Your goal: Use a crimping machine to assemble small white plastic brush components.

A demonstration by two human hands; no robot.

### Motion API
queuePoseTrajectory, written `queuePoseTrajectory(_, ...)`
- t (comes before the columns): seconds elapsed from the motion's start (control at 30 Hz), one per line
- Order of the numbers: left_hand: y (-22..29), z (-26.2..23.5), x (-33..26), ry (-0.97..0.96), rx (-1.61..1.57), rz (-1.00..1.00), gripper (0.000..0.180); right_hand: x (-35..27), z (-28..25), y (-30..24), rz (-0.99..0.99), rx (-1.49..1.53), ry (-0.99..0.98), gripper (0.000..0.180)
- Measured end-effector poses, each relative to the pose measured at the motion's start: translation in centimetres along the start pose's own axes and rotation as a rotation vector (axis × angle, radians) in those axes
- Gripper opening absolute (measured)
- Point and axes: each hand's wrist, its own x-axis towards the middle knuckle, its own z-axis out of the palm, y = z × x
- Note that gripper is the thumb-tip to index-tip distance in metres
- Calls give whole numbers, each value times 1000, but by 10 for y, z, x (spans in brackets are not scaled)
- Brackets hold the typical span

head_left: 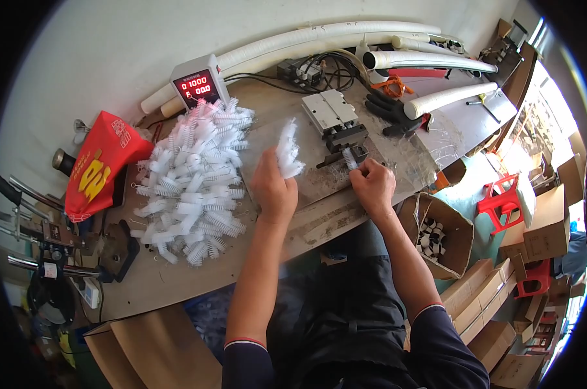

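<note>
My left hand [274,188] grips a bunch of white bristle brushes [288,150], held upright above the workbench [177,279]. My right hand [372,185] pinches a single small white brush [350,157] and holds it against the dark jaw of a small metal press machine [335,123]. A big heap of the same white brushes [193,178] lies on the bench to the left of my left hand.
A counter box with a red display [198,83] stands behind the heap. A red bag [99,165] lies far left. Black gloves [391,110] and white pipes [436,61] lie behind the machine. An open cardboard box [439,233] with small parts sits at my right.
</note>
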Motion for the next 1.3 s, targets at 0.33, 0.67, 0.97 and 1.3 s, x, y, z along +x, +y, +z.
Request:
queuePoseTrajectory(0.33, 5, 3, 6, 37, 102, 35, 24, 1, -1, -3, 18, 22, 15, 22)
queuePoseTrajectory(0.67, 3, 10, -5, -377, 55, 5, 41, -1, -1, -1, -3, 61, 49, 25)
queuePoseTrajectory(0.97, 21, 12, -3, -640, 124, -18, 26, -1, 0, 4, -21, 56, 84, 26)
queuePoseTrajectory(1.3, 27, 15, -7, -703, 244, 164, 20, -2, -1, 1, -17, 90, 74, 24)
